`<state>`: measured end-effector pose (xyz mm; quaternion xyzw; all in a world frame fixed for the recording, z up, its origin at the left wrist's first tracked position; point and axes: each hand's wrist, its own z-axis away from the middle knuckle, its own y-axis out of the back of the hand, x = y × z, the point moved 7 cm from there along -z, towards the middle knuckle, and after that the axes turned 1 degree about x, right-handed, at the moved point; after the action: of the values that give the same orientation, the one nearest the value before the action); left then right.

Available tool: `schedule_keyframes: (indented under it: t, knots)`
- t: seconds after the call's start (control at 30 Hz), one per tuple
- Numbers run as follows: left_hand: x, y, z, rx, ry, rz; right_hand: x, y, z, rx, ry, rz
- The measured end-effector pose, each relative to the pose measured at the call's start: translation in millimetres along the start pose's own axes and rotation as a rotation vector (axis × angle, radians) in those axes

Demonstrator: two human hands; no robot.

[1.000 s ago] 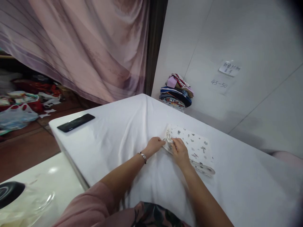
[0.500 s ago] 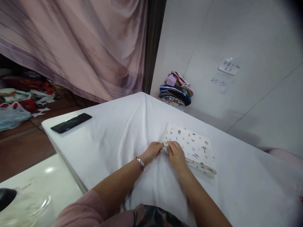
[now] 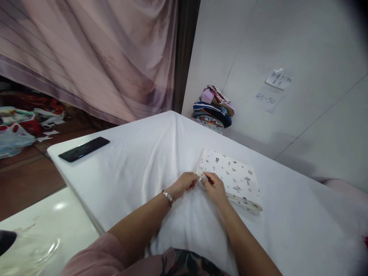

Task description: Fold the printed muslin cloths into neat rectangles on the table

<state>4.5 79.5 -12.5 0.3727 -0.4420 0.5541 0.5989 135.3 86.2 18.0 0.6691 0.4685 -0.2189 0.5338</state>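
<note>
So, nearest to me were my pink sleeve (image 3: 99,249) and the dark leaf print (image 3: 188,262) on my front. Off to my left was a glossy cream tabletop (image 3: 76,214) with some clear plastic (image 3: 43,249) on it, plus a black rounded thing (image 3: 7,241) cut off by the edge of view, couldn't tell what.

My left hand (image 3: 185,181), with a silvery bracelet (image 3: 168,197) on the wrist, was nearly closed, thumb and fingers pinching the bunched-up corner of a folded printed cloth (image 3: 237,176). My right hand (image 3: 214,188) was right beside it, fingers curled in, thumb and index nipping the same bunched bit. The cloth, white with little plant-like motifs, lay flat on the white-covered table (image 3: 123,180), mostly beyond and to the right of my hands. A black smartphone (image 3: 84,149) lay well apart, near the table's left corner.

Past the table edge, a stack of folded clothes (image 3: 213,109) sat against a pale wall (image 3: 313,42), which had a handwritten sign (image 3: 278,79) and "45-50" underneath. Over on the left hung a pink curtain (image 3: 112,57), with a plastic bag (image 3: 15,141) on the brown floor (image 3: 30,174).
</note>
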Motion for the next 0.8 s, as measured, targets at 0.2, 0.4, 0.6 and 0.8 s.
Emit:
schedule_keyframes:
  t: [0.2,0.4,0.6,0.8]
  knots:
    - [0,4.1,-5,0.032,-0.062,-0.188,2,1,-4,-0.025,-0.040,-0.008]
    - [-1,7.4,-8,0.071,-0.094,-0.266,-12,7,-3,0.071,0.093,0.118]
    - [-2,7.7,-9,0.062,-0.098,-0.203,-28,-3,4,-0.017,0.222,0.265]
    - [1,1.8,-6,-0.019,-0.060,-0.039,-32,-6,8,-0.020,0.221,0.299]
